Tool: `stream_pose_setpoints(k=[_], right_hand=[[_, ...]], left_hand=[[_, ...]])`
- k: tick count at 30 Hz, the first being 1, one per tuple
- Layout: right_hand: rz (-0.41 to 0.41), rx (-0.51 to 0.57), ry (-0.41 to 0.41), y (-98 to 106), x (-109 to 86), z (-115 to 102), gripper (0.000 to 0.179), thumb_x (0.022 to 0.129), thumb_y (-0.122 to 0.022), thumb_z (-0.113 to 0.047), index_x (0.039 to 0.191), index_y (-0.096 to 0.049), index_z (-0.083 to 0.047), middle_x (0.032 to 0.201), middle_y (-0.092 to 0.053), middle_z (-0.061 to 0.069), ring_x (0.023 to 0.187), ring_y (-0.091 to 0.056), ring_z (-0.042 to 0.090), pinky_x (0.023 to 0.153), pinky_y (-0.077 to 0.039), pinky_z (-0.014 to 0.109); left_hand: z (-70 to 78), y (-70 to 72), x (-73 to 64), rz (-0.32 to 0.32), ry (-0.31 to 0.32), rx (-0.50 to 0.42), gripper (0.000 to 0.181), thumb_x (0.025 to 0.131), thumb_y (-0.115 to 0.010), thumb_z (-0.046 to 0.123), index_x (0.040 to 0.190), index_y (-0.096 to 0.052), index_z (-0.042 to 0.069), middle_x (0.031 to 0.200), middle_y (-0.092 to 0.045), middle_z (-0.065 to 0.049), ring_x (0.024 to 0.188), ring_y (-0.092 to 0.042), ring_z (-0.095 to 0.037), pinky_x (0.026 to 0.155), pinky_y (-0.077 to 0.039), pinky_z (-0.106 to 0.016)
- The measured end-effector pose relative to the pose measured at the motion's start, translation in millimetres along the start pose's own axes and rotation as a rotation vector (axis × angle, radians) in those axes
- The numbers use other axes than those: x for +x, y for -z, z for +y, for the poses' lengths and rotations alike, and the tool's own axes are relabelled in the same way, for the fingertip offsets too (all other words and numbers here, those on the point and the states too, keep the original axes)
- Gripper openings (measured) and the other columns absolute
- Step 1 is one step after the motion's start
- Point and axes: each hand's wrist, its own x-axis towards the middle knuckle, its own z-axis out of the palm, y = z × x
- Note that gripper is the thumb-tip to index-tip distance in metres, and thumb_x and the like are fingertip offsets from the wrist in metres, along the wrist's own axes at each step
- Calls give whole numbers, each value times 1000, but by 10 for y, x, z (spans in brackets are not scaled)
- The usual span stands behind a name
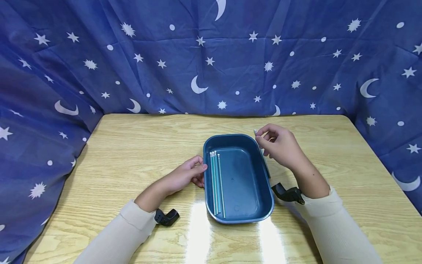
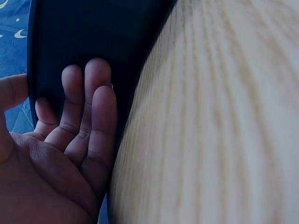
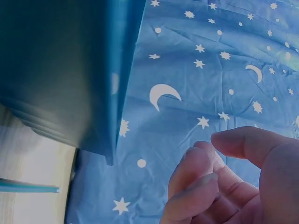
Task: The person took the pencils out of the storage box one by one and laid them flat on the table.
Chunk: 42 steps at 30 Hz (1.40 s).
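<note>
A dark teal plastic tray [image 1: 239, 183] stands on the table, with several teal pencils [image 1: 215, 183] lying lengthwise along its left side, silver eraser ends away from me. My left hand [image 1: 188, 171] grips the tray's left rim, thumb over the edge; in the left wrist view its fingers [image 2: 100, 112] rest against the outer wall. Just outside the tray's far right corner, my right hand [image 1: 277, 145] pinches a pencil [image 1: 255, 132] near its silver end. The right wrist view shows thumb and index finger close together, and a teal pencil end [image 3: 30, 188] low at the left.
The wood-grain table [image 1: 132, 146] reaches back to a blue curtain [image 1: 230, 55] with white moons and stars, which also hangs along both sides. Black wrist cameras [image 1: 166, 217] sit below both hands, the right one close to the tray's wall.
</note>
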Motion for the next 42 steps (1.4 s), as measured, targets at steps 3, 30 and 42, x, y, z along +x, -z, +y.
stream_pose_setpoints(k=[3,30,42], right_hand=[[-2,7,1,7,-9,-19,16,98,-61,-18,106,-66,-4,76,-64,15,57,-65,22,49,-52,29],[26,15,94,-2,-150,-239,11,97,-63,-15,105,-65,-8,76,-66,13,54,-60,19,47,-48,29],[17,35,106,-80,-184,-297,13,98,-64,-16,104,-66,-5,76,-63,12,58,-62,28,52,-52,30]], left_hand=[[-2,0,-1,0,1,3,22,109,-40,30,101,-39,9,85,-61,-7,79,-68,-19,77,-59,-34],[-6,30,-5,5,1,9,21,109,-40,30,102,-40,10,85,-63,-7,79,-69,-20,76,-59,-33],[-8,18,6,5,1,3,20,109,-40,28,102,-40,9,86,-63,-6,79,-69,-19,77,-59,-34]])
